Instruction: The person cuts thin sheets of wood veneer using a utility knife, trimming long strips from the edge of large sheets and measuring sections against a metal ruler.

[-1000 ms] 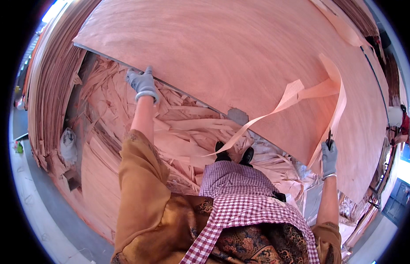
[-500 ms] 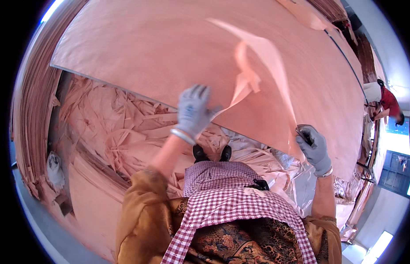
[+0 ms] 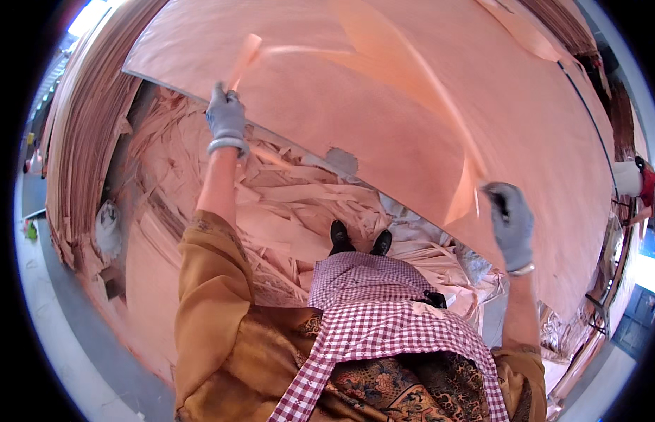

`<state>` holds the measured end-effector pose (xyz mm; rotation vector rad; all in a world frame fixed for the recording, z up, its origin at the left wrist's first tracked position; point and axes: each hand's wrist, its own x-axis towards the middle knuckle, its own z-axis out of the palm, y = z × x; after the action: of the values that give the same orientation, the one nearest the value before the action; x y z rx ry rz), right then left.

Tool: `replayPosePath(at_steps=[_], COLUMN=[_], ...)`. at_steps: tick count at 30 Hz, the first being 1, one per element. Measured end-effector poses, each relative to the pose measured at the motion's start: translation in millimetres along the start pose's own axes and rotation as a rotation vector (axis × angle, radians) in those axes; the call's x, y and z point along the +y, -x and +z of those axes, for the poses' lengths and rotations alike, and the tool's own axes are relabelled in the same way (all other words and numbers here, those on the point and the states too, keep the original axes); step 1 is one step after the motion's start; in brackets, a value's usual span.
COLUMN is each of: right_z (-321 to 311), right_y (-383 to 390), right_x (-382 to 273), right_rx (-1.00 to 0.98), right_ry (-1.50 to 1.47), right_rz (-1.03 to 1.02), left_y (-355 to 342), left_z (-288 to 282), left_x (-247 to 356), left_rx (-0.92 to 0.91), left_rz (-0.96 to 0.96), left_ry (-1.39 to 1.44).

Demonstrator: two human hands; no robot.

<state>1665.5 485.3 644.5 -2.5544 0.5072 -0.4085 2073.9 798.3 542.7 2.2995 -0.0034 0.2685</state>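
My gloved left hand [image 3: 226,112] is closed on a narrow pale veneer strip [image 3: 244,58] at the left edge of a large pink-tan veneer sheet [image 3: 327,98] on a board. My gloved right hand [image 3: 510,228] grips a small dark tool [image 3: 498,205], probably a blade, over the sheet's right part. A long, motion-blurred ribbon of veneer [image 3: 443,116] arches across the sheet toward that hand. Loose veneer scraps [image 3: 292,211] lie heaped below the board's edge, around my black shoes [image 3: 382,241].
A tall veneer stack [image 3: 88,126] lines the left side, with a white sack [image 3: 108,228] near its foot. At the far right are a partly visible person in red [image 3: 646,193], more stacked material and metal framing [image 3: 596,313].
My left hand has moved from mid-board to the upper left with the strip, whose loose end swung leftward. My right hand has risen slightly compared with a second ago; the view has shifted.
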Motion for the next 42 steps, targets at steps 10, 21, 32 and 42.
replayPosePath(at_steps=[10, 21, 32, 42], right_z=[112, 98, 122, 116], right_y=[-7, 3, 10, 1], right_x=[7, 24, 16, 28], right_rx=[-0.398, -0.354, -0.355, -0.283], right_ry=[0.087, 0.064, 0.095, 0.211], right_rz=[-0.122, -0.066, -0.016, 0.027], left_y=[145, 134, 123, 124], left_z=[-3, 47, 51, 51], left_x=[-8, 31, -20, -14], left_rx=[-0.764, -0.434, -0.343, -0.328], left_rz=[-0.469, -0.651, -0.332, -0.383], left_ry=[0.747, 1.014, 0.261, 0.369])
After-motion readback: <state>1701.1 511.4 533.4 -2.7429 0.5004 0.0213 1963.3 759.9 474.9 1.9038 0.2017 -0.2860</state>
